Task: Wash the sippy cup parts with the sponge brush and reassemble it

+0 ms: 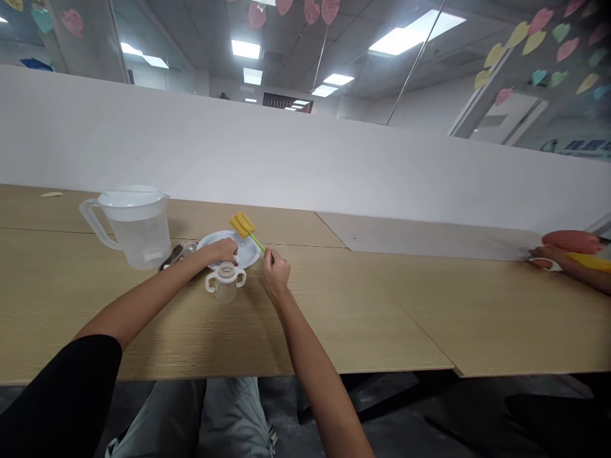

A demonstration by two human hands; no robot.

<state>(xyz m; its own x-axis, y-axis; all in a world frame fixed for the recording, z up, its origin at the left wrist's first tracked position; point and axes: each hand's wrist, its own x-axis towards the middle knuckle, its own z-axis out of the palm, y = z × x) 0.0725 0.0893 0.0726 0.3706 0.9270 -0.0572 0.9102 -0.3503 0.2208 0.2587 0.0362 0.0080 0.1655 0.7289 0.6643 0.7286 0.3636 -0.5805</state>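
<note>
My right hand (277,270) is closed round the green handle of a bottle brush (242,224). The brush's yellow sponge head points up and left, above the far edge of a white plate or shallow basin (252,259). Over that basin my left hand (224,250) reaches down with its fingers curled; what they hold, if anything, is hidden. Just in front of the basin a clear baby bottle (226,289) stands upright without a cap, with a white two-handled ring round its neck.
A translucent lidded pitcher (136,229) stands to the left. Small dark and clear items (179,252), partly behind my left forearm, lie beside it. A white partition (286,159) borders the table's back. Another person's arm (580,266) rests on the table at far right.
</note>
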